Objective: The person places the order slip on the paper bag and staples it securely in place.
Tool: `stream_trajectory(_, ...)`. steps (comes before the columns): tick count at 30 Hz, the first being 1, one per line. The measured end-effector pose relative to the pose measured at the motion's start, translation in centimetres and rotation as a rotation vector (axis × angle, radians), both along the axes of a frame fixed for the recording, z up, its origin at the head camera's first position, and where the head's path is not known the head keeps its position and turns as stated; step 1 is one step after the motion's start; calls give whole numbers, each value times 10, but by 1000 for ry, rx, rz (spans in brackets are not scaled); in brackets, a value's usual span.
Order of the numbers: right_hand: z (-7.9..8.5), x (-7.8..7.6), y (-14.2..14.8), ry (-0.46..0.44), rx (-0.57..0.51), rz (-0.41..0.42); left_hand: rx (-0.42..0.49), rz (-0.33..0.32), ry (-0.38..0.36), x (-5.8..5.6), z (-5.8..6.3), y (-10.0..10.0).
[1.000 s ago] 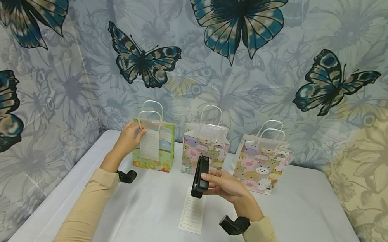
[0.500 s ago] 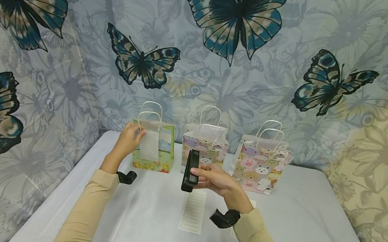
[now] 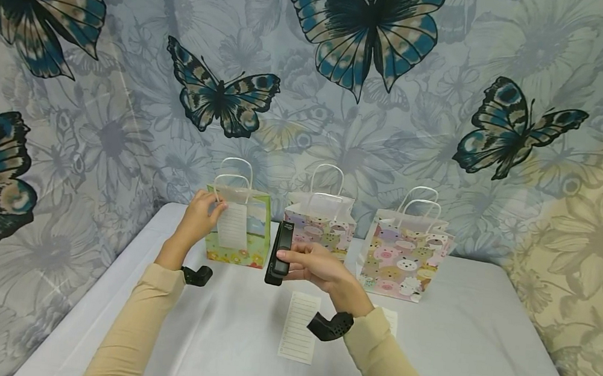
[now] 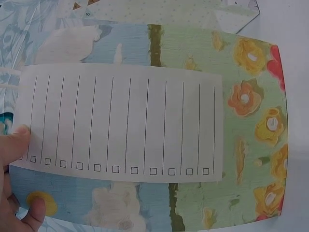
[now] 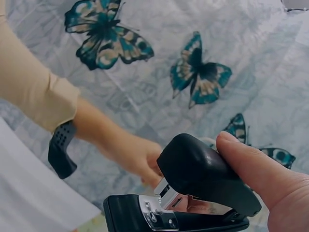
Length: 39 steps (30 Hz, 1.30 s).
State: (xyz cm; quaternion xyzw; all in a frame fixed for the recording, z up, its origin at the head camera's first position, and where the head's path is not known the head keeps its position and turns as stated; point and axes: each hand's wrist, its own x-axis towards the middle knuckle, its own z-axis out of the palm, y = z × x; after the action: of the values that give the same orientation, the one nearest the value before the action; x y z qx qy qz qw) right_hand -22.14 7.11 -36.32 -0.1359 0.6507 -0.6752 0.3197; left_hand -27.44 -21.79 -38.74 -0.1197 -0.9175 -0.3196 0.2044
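Observation:
My left hand [image 3: 202, 213] pinches the upper left edge of a lined checklist paper [image 4: 125, 123], pressing it flat against the front of a green paper gift bag [image 3: 258, 244] with flowers and sky. In the left wrist view the thumb [image 4: 17, 140] lies on the paper's edge. My right hand [image 3: 321, 265] grips a black stapler [image 3: 280, 255], held upright in the air just right of the green bag. In the right wrist view the stapler's arm is raised from its base, with the thumb [image 5: 251, 164] on top. The stapler does not touch the bag.
Two pink animal-print gift bags, a middle bag [image 3: 319, 229] and a right bag [image 3: 406, 258], stand along the table's back. A second checklist paper [image 3: 298, 333] lies on the white table [image 3: 232, 339]. Another paper [image 3: 391, 321] is partly hidden behind my right forearm.
My right hand has moved left and slightly up with the stapler, nearing the green bag. My left hand and the paper it holds have stayed in place.

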Motion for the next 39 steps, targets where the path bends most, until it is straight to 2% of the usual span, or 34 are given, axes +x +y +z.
stream_trajectory(8,4,-5,-16,17,-34,9,20,-2,-6,-1,-1,-1)
stream_trajectory(16,10,-9,-33,55,27,-19,46,-5,-29,-1,-2,-1)
stream_trajectory(34,19,-18,-62,93,35,-56,33,8,-14,1,-2,0)
stream_trajectory(39,23,-24,-70,130,31,-68,14,17,-12,1,-2,-1)
